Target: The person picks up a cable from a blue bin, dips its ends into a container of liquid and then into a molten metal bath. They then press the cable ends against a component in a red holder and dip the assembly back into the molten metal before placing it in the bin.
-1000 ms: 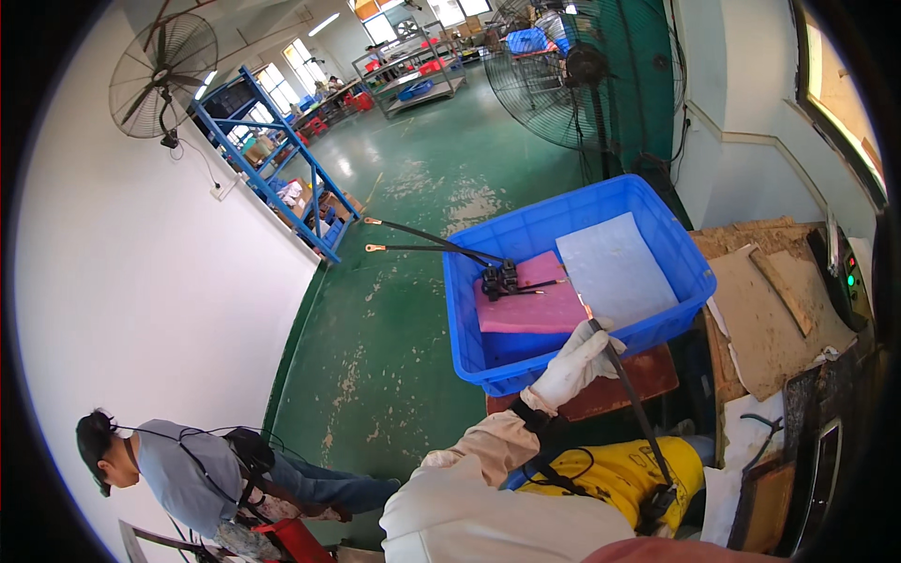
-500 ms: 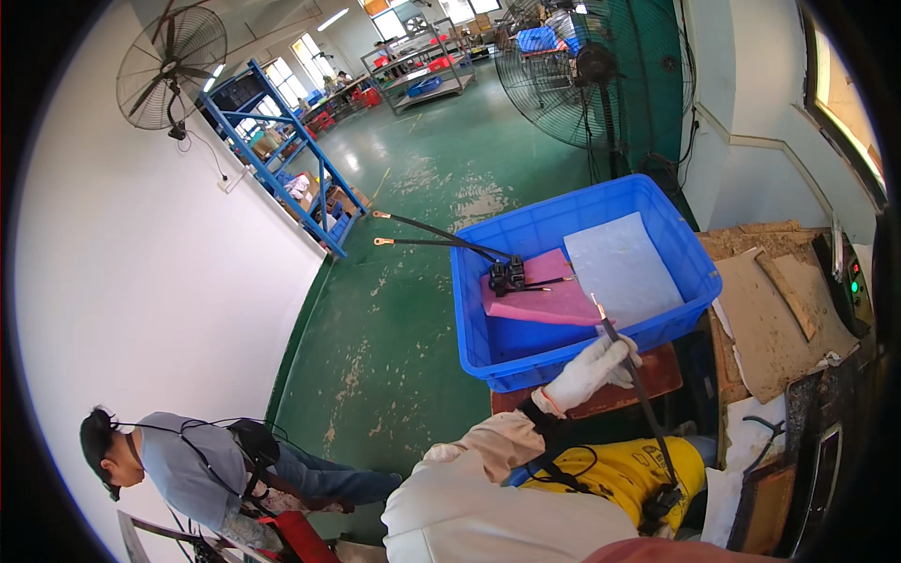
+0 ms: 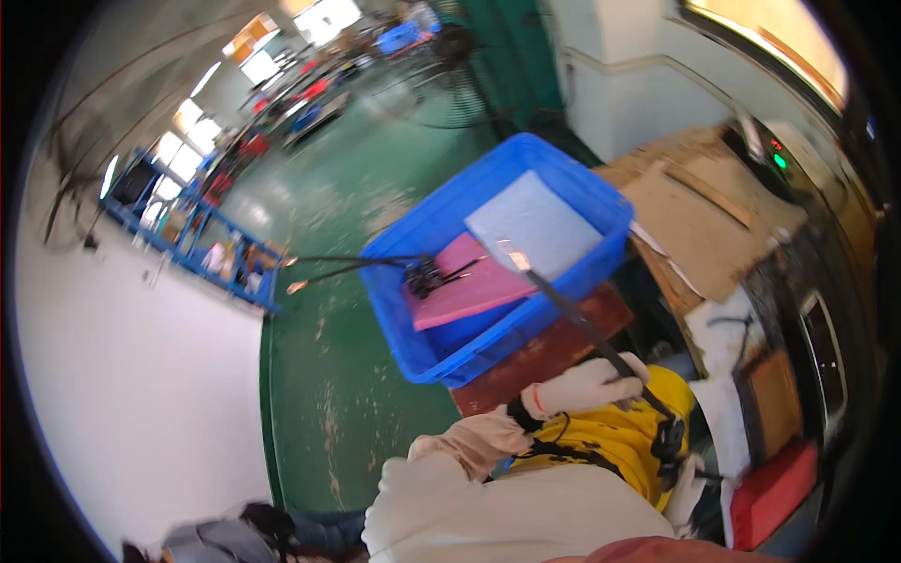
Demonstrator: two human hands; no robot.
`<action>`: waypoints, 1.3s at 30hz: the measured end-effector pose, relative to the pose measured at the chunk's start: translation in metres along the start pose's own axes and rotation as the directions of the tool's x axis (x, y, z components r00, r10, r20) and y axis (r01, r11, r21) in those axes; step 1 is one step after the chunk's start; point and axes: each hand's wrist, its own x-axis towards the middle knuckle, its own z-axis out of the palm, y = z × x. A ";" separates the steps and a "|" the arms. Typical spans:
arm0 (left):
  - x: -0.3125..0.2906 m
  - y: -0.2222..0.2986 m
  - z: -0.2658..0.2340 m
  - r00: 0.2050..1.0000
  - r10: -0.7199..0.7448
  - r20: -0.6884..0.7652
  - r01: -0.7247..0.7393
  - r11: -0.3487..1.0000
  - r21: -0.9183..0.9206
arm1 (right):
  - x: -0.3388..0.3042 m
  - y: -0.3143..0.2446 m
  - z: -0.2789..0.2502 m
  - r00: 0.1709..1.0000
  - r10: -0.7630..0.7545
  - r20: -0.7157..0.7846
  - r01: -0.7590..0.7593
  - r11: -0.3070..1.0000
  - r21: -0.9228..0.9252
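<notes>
My left hand [image 3: 596, 383], in a white glove, is closed around a thick black cable [image 3: 580, 324]. The cable slants from a bare copper end [image 3: 514, 258] over the blue bin down to a black connector [image 3: 669, 439] above the yellow cloth on my lap. At that connector my right hand [image 3: 687, 490], also gloved, holds on from below, its fingers partly hidden. Inside the blue bin [image 3: 450, 371], a similar black cable assembly [image 3: 424, 277] lies on a pink sheet [image 3: 483, 296], beside a white sheet [image 3: 540, 225]. Its two copper lugs [image 3: 293, 274] stick out past the bin's left side.
A brown board [image 3: 554, 347] lies under the bin. To the right is a worn workbench [image 3: 699, 220] with pliers [image 3: 741, 333] and a red item [image 3: 774, 497]. A person [image 3: 221, 540] is at lower left; a blue rack [image 3: 202, 230] stands by the wall.
My view has turned, so the bin appears farther left and tilted. My left hand sits lower, nearer the connector. My right hand has come into view at the connector.
</notes>
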 end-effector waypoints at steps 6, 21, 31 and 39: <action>0.018 0.019 0.015 0.897 0.025 0.442 0.029 0.993 -0.115 | -0.006 -0.100 0.013 1.000 -0.012 0.005 0.012 0.999 0.051; 0.012 0.049 0.056 0.850 0.347 0.396 -0.252 0.929 -0.272 | -0.010 -0.092 0.028 0.925 -0.296 0.239 0.174 0.888 0.426; 0.006 0.023 0.073 0.942 0.084 0.324 0.091 0.867 -0.490 | -0.002 -0.086 0.057 0.863 -0.503 0.054 0.483 0.850 0.209; 0.027 0.033 0.086 0.926 0.034 0.377 0.193 0.814 -0.548 | -0.028 -0.115 0.035 0.970 -0.172 -0.171 0.194 0.974 0.117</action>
